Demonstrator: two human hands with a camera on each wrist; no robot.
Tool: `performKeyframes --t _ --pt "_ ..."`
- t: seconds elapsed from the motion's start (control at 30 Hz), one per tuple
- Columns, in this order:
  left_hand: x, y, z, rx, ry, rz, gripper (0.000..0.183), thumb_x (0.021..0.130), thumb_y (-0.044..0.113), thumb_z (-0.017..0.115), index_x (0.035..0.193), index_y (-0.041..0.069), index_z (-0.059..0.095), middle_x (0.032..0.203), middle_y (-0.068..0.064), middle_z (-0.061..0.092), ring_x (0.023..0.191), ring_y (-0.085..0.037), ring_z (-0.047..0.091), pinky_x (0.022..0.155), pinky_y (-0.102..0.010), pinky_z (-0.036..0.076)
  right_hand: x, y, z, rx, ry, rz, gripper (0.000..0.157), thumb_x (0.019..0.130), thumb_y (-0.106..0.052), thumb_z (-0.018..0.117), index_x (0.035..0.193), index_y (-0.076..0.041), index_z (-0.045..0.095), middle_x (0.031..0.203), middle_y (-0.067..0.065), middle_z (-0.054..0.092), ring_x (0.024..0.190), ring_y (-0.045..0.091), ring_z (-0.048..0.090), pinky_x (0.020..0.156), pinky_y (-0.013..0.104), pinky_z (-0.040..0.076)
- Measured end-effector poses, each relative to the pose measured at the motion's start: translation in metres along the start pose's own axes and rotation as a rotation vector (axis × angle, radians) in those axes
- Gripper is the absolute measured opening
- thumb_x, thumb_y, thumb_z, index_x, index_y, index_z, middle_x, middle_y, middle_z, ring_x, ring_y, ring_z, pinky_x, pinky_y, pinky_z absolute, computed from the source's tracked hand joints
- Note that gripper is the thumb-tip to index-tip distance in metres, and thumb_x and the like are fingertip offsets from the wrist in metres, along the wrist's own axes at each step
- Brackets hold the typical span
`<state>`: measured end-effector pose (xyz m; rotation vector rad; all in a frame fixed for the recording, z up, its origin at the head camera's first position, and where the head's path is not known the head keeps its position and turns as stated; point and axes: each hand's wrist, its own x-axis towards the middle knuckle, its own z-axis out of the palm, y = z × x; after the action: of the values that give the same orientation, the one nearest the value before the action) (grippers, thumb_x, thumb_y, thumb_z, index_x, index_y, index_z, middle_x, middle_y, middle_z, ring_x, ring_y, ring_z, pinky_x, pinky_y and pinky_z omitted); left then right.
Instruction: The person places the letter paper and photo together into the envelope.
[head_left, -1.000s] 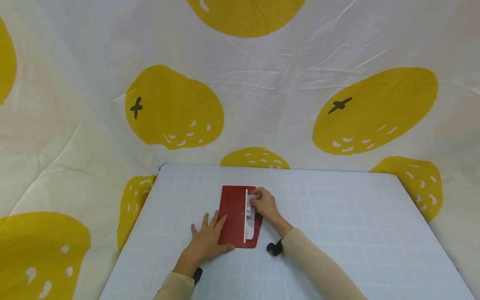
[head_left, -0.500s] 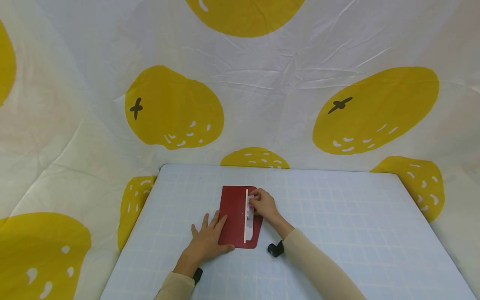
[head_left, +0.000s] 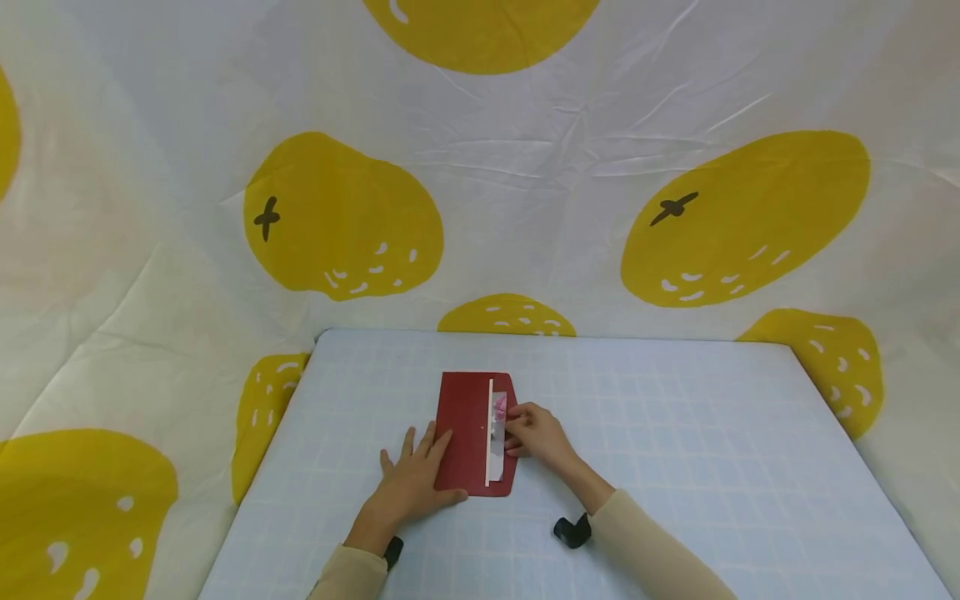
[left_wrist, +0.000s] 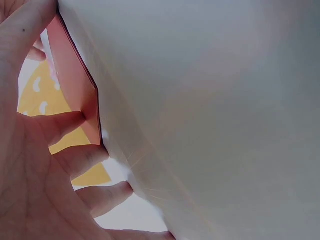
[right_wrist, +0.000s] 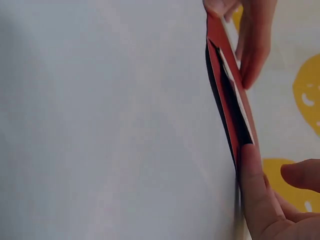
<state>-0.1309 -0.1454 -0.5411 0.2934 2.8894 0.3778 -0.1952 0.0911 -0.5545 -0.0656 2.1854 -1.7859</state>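
Note:
A red envelope point(head_left: 461, 433) lies flat on the table in the head view, its flap opened out to the right. Out of its mouth, beside a thin white strip point(head_left: 489, 467), shows a narrow band of white paper point(head_left: 498, 457) with a pink print. My left hand point(head_left: 411, 487) rests at the envelope's left edge, fingers spread, thumb along the near edge. From the right, my right hand point(head_left: 538, 435) touches the paper's outer edge over the flap. In the right wrist view, one fingertip point(right_wrist: 251, 157) presses at the gaping mouth while another finger stands apart.
A pale blue checked cloth point(head_left: 660, 433) covers the table. Behind it hangs a white curtain point(head_left: 525, 200) with large yellow fruit shapes. Black wrist cameras sit at both wrists, the right one point(head_left: 572, 531) close above the cloth.
My right hand has slid toward me along the paper, from its far end to about its middle, uncovering the pink print. The paper shows slightly narrower. My left hand has stayed put.

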Motion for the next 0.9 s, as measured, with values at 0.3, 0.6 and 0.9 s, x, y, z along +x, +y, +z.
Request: performKeyframes --t 0.3,0.6,0.9 --pt "-0.001 -0.001 -0.001 0.004 0.002 -0.007 0.103 0.063 0.069 0.065 0.146 0.023 0.026 0.151 -0.008 0.018 0.134 -0.041 0.011 0.091 -0.074 0.009 -0.017 0.0 0.0 0.019 -0.034 -0.048 0.035 0.092 -0.015 0.057 0.119 0.005 0.049 0.097 0.018 0.064 0.078 0.03 0.064 0.064 0.037 0.054" --pt "0.0 -0.002 0.002 -0.003 0.012 -0.002 0.103 0.063 0.07 0.066 0.146 0.023 0.027 0.151 -0.009 0.019 0.134 -0.041 0.012 0.091 -0.075 0.009 -0.019 -0.003 0.001 0.021 -0.04 -0.053 0.039 0.091 -0.017 0.058 0.121 0.006 0.048 0.101 0.02 0.063 0.08 0.031 0.065 0.066 0.038 0.054" --pt "0.002 -0.002 0.003 0.001 0.01 0.002 0.103 0.063 0.071 0.065 0.146 0.023 0.026 0.151 -0.009 0.019 0.134 -0.041 0.012 0.091 -0.075 0.01 -0.021 -0.008 0.003 0.059 -0.029 -0.037 0.037 0.092 -0.014 0.057 0.12 0.01 0.048 0.102 0.022 0.063 0.083 0.033 0.064 0.069 0.04 0.053"
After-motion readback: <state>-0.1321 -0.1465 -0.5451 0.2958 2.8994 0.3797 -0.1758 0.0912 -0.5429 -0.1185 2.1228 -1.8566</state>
